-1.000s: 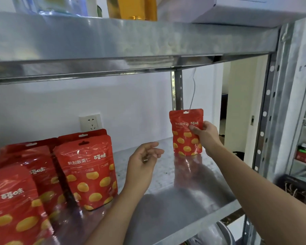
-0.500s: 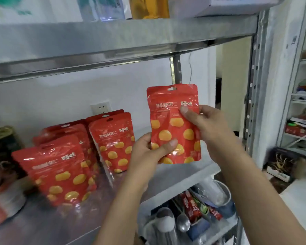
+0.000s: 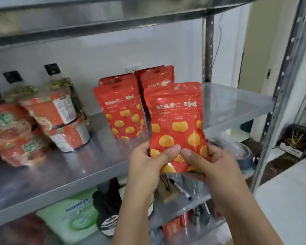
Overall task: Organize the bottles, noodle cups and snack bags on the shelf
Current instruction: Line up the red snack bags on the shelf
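Observation:
I hold a red snack bag [image 3: 175,121] printed with yellow chestnuts upright in front of the steel shelf [image 3: 78,174]. My left hand [image 3: 148,161] pinches its lower left corner and my right hand [image 3: 207,167] pinches its lower right, thumbs on the front. Behind it, several matching red snack bags [image 3: 120,106] stand in rows near the back wall. Stacked red noodle cups [image 3: 58,121] sit at the left, with more blurred cups [image 3: 12,135] nearer the edge. Two oil bottles [image 3: 64,85] with black caps stand behind the cups.
The right part of the shelf board [image 3: 237,103] is bare metal. A perforated upright post [image 3: 279,96] bounds the right side and another shelf runs overhead. The lower shelf holds a green pack [image 3: 74,214], a marker and other clutter.
The bag left the back right of the shelf and came toward me and leftward. My left hand joined the right on it, and both now grip its lower edge. The view swung left.

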Tool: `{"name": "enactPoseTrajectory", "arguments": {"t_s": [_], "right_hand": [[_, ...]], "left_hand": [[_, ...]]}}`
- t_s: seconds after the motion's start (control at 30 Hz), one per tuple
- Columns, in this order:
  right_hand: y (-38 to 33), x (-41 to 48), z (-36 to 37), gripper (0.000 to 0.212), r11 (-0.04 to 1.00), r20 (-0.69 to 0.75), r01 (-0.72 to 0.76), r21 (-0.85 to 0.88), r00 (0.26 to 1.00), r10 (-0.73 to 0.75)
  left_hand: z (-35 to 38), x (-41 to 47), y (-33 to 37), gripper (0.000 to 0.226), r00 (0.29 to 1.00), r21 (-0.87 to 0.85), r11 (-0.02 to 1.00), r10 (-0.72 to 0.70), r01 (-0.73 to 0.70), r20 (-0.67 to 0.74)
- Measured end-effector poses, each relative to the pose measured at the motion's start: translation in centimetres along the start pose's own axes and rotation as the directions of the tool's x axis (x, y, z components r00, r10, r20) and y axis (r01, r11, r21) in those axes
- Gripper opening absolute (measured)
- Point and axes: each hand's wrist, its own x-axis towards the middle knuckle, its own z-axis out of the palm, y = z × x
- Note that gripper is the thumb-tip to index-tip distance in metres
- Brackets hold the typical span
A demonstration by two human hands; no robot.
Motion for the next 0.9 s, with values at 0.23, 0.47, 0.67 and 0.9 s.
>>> {"name": "enactPoseTrajectory", "arguments": {"t_s": [0.23, 0.47, 0.67, 0.9], "right_hand": [[1.2, -2.8, 2.7, 0.023, 0.997, 0.001, 0.035, -0.062, 0.999, -0.035], [0.9, -3.9, 4.7, 0.028, 0.991, 0.036, 0.049, -0.122, 0.998, -0.045], [1.9, -5.4, 5.7, 0.042, 0.977, 0.112, 0.004, -0.212, 0.994, 0.02], [1.9, -6.1, 7.1, 0.024, 0.99, 0.126, 0.059, -0.129, 0.991, -0.043]], "left_hand": [[-3.1, -2.9, 1.1, 0.034, 1.0, -0.058, 0.998, -0.006, 0.007, 0.007], [-5.0, -4.2, 2.7, 0.049, 1.0, -0.11, 0.994, -0.014, 0.015, 0.012], [-6.0, -4.7, 4.7, 0.038, 0.996, -0.24, 0.97, 0.01, -0.032, -0.093], [-6.3, -5.0, 4.5, 0.034, 0.99, -0.24, 0.969, 0.023, -0.057, -0.141]]}}
